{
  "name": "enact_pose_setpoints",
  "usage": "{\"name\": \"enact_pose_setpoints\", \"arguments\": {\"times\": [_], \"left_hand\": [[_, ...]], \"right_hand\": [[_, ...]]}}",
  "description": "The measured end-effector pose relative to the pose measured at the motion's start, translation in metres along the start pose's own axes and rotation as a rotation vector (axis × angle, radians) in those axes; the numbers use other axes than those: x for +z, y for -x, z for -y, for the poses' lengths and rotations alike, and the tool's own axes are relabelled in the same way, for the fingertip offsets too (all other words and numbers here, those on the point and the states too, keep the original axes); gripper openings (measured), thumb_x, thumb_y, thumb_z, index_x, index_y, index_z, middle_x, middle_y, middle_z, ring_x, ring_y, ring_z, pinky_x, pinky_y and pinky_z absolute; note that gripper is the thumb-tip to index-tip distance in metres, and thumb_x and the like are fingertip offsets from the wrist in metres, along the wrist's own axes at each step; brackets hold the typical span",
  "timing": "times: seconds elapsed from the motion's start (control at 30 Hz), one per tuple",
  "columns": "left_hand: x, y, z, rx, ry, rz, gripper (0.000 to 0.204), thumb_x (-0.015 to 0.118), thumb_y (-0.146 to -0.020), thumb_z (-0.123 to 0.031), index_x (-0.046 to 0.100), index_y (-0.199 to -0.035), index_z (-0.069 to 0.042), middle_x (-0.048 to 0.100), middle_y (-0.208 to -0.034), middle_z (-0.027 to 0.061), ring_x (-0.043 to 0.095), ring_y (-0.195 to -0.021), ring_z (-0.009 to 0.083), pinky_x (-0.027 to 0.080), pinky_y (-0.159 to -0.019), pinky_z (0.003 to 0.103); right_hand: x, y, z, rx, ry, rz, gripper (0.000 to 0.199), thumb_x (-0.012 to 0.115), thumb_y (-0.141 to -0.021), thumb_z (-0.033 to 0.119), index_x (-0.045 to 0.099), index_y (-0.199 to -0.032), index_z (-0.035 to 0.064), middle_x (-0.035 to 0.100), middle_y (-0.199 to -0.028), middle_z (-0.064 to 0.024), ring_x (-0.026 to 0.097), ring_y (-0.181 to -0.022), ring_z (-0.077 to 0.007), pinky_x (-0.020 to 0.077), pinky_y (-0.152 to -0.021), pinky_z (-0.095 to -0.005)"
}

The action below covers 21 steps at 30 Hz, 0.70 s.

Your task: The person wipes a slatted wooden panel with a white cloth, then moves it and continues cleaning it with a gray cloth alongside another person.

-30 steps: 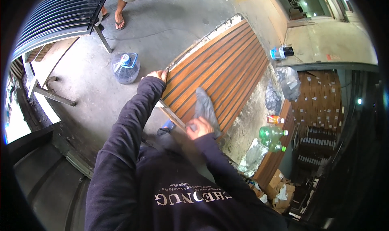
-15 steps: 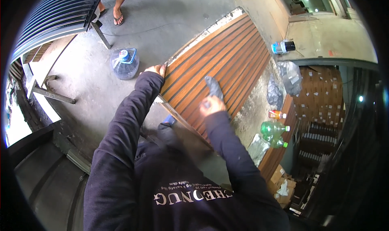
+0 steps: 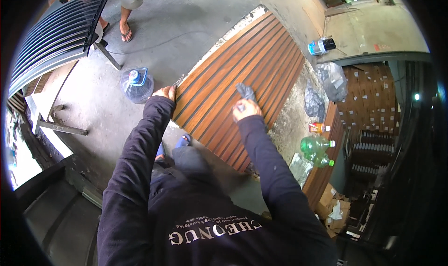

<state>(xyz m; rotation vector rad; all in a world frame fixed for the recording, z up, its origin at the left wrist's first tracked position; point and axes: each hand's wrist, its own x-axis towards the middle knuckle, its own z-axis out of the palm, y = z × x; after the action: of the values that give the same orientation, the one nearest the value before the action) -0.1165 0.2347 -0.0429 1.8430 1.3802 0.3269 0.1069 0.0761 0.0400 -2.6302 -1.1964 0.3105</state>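
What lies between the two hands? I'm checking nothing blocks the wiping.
In the head view, only bare slatted wooden panel lies between left hand and right hand, which holds a grey rag.

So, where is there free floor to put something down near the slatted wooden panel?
Bare grey concrete floor lies between the brown slatted wooden panel, the clear water jug with blue cap and the dark ribbed metal grille. The strip right of the panel is crowded: grey plastic bags and green plastic bottles.

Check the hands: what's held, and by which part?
Right hand holds a grey cloth by its near end, on the slatted wooden panel. Left hand grips the panel's left edge.
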Motion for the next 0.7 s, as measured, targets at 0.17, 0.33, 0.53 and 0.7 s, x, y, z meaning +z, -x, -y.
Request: {"name": "enact_pose_setpoints", "arguments": {"times": [0.17, 0.33, 0.53, 0.7], "left_hand": [[0.010, -0.009, 0.006, 0.007, -0.058, 0.067, 0.047, 0.033, -0.090, -0.045, 0.063, -0.101, -0.010, 0.062, -0.094, 0.0199, 0.058, -0.092, 0.0372, 0.045, -0.082, 0.044], [0.022, -0.008, 0.040, 0.205, -0.190, -0.074, 0.040, 0.036, -0.091, -0.038, 0.062, -0.097, -0.009, 0.063, -0.088, 0.0193, 0.059, -0.086, 0.0378, 0.046, -0.077, 0.044], [0.020, -0.005, 0.040, 0.293, -0.181, -0.092, 0.034, 0.038, -0.091, -0.031, 0.060, -0.091, -0.005, 0.060, -0.082, 0.0232, 0.058, -0.077, 0.0418, 0.046, -0.067, 0.048], [0.007, 0.001, 0.023, 0.135, -0.124, -0.035, 0.040, 0.035, -0.092, -0.035, 0.058, -0.083, -0.004, 0.060, -0.078, 0.0240, 0.056, -0.071, 0.0443, 0.044, -0.063, 0.049]], "right_hand": [[0.003, -0.016, -0.012, 0.038, -0.015, -0.078, 0.018, 0.066, -0.070, 0.026, 0.064, -0.082, 0.0127, 0.062, -0.090, -0.0096, 0.059, -0.085, -0.0297, 0.0479, -0.076, -0.0389], [0.004, 0.056, 0.006, -0.255, 0.006, 0.178, 0.014, 0.067, -0.070, 0.027, 0.062, -0.077, 0.0172, 0.057, -0.080, -0.0044, 0.059, -0.075, -0.0247, 0.0464, -0.065, -0.0344], [-0.022, -0.067, -0.044, 0.061, 0.156, -0.037, 0.016, 0.066, -0.072, 0.031, 0.064, -0.083, 0.0196, 0.060, -0.092, -0.0057, 0.060, -0.085, -0.0269, 0.0483, -0.076, -0.0390], [-0.029, -0.104, -0.077, 0.091, -0.040, -0.178, 0.017, 0.067, -0.070, 0.029, 0.064, -0.082, 0.0174, 0.062, -0.093, -0.0096, 0.060, -0.087, -0.0286, 0.0489, -0.075, -0.0388]]}}
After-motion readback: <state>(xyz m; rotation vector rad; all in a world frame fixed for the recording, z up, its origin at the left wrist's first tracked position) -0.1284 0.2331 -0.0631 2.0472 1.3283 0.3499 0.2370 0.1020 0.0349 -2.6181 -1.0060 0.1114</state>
